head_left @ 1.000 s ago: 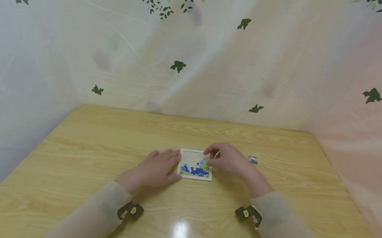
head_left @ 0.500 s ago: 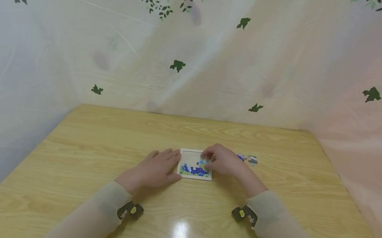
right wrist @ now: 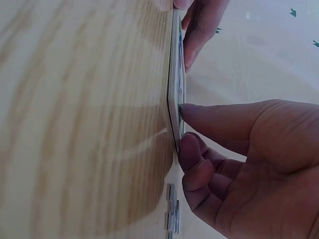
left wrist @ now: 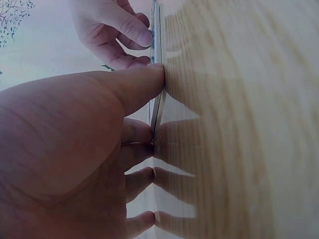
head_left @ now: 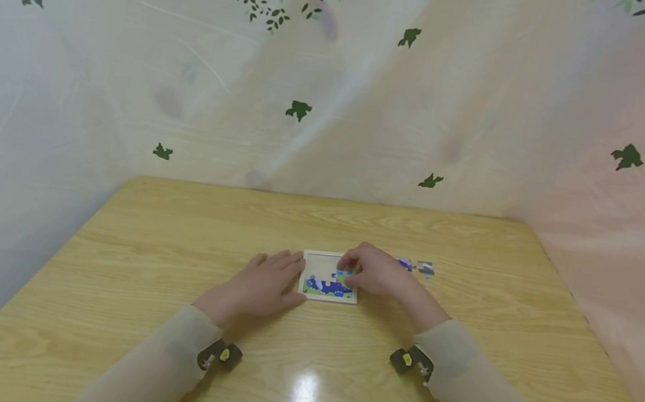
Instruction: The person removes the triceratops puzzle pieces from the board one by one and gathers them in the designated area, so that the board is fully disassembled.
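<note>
A small jigsaw puzzle board with a pale frame (head_left: 327, 300) lies on the table, blue and green pieces (head_left: 325, 287) filling its lower part. My left hand (head_left: 262, 286) lies beside the board's left edge, fingers extended, thumb touching the lower left corner. In the left wrist view, that thumb (left wrist: 142, 87) meets the frame's side and the fingertips reach the tabletop. My right hand (head_left: 377, 272) is over the board's right side, thumb and curled fingers at a light blue and green puzzle piece (head_left: 342, 277), which they partly hide. The right wrist view shows the thumb tip (right wrist: 188, 107) on the puzzle surface.
Several loose puzzle pieces (head_left: 425, 268) lie on the table behind and right of my right hand; in the right wrist view the loose pieces (right wrist: 172, 209) appear beyond the frame. A leaf-printed cloth (head_left: 339, 92) hangs behind the wooden table (head_left: 200, 224).
My right hand has shifted slightly left and settled at the board's right side, uncovering more loose pieces behind it. The left hand has stayed in place.
</note>
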`<state>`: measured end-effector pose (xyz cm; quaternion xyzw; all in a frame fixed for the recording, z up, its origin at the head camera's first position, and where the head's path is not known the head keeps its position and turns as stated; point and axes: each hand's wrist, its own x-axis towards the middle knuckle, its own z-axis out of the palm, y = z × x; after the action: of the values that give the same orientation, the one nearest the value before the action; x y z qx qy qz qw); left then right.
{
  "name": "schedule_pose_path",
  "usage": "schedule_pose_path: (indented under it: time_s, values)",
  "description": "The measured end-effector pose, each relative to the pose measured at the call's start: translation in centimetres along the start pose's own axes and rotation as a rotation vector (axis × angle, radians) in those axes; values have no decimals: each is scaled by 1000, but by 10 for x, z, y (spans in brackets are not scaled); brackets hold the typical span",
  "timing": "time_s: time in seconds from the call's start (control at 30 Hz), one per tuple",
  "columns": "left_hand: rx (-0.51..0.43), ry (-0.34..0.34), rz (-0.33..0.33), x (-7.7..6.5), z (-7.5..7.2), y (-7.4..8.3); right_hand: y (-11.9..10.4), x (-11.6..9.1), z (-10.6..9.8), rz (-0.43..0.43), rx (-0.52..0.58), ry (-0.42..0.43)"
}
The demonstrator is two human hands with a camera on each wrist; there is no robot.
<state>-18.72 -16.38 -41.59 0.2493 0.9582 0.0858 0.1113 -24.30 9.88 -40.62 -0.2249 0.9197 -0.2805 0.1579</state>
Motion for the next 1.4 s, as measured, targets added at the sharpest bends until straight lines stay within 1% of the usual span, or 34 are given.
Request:
schedule_pose_path:
  time_s: [0.13, 0.37, 0.63, 0.97, 1.13, 1.33, 1.4]
  values:
    - [0, 1, -1, 0, 0, 0, 1, 2, 1, -13, -2, -4]
    - [0, 8, 2, 0, 0, 0, 2, 3, 2, 27, 23, 9]
    - [8, 9, 6, 1, 2, -2, 0, 1, 2, 30, 32, 2]
    - [6, 10, 6, 0, 0, -1, -1, 0, 0, -15, 39, -9]
    - [3, 6, 4, -1, -1, -1, 0, 0, -2, -24, 47, -12]
    - [0, 6, 10, 0, -1, -1, 0, -4, -9, -22, 83, 28]
    - [-5, 7, 12, 0, -1, -1, 1, -8, -12, -15, 119, 43]
